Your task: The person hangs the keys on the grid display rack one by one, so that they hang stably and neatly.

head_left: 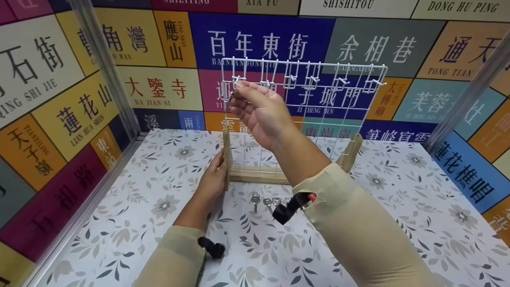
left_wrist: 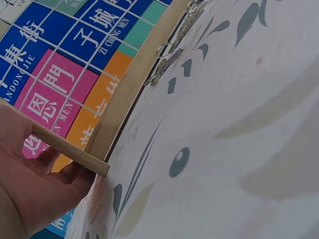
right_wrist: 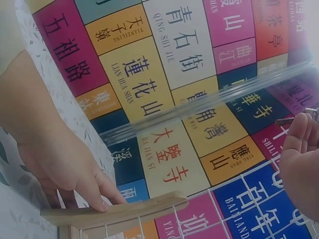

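Keys (head_left: 255, 197) lie on the table (head_left: 119, 239) in front of the rack (head_left: 259, 176) — bare metal, probably light, stiff, a little slippery and hard to break. Their broad heads, where rings seem to pass, look the best place to pinch; a thin shank would likely twist.

At the left, the left hand (head_left: 214, 177) grips the left post (head_left: 226, 159), fingers curled round the wood. Near the leftmost of the hooks (head_left: 312, 81), the right hand (head_left: 263, 113) clamps a metal piece (head_left: 232, 95) between thumb and fingertips. It looks like another key, but the fingers cover most of it, and the right wrist view shows only bits.

Farther right, the lying keys run up to the black camera (head_left: 283, 214) on the right sleeve, which hides the last of them — I cannot tell how many. The left wrist view cuts them off at its top edge. The right post (head_left: 351, 151) is partly behind the sleeve.
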{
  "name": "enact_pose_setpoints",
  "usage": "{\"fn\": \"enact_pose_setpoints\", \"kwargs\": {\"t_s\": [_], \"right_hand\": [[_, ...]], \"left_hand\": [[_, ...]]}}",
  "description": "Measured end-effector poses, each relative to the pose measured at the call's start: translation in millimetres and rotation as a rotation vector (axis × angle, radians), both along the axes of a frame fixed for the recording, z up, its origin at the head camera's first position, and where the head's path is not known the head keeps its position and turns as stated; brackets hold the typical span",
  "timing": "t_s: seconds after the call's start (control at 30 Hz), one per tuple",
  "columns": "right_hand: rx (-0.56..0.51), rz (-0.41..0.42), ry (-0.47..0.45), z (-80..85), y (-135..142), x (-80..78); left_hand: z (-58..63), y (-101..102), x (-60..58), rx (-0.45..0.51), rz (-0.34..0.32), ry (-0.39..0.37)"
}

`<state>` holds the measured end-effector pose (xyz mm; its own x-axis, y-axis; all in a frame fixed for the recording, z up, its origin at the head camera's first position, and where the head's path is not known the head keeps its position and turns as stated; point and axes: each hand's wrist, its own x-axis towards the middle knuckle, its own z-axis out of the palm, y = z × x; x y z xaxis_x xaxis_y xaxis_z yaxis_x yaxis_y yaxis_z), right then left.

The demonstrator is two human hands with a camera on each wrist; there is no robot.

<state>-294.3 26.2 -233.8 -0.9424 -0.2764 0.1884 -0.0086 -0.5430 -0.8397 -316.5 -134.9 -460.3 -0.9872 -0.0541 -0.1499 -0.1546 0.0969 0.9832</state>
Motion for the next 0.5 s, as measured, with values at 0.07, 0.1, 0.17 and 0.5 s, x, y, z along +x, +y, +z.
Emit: {"fn": "enact_pose_setpoints", "kwargs": {"t_s": [0.07,0.1,0.17,0.5], "right_hand": [[0.007,-0.007,0.002,-1.0,0.6,-0.6],[0.013,-0.012,0.001,-1.4,0.9,-1.2],[0.022,-0.026,-0.009,-2.2,1.6,-2.5],[0.083,-0.086,-0.044,-10.5,11.1,-11.0]], "left_hand": [[0.2,0.1,-0.4,-0.007,0.001,-0.005],[0.6,0.1,-0.4,-0.009,0.002,-0.008],[0.7,0.1,-0.8,-0.011,0.003,-0.007],[-2.1,-0.6,-0.9,-0.013,-0.003,0.017]]}}
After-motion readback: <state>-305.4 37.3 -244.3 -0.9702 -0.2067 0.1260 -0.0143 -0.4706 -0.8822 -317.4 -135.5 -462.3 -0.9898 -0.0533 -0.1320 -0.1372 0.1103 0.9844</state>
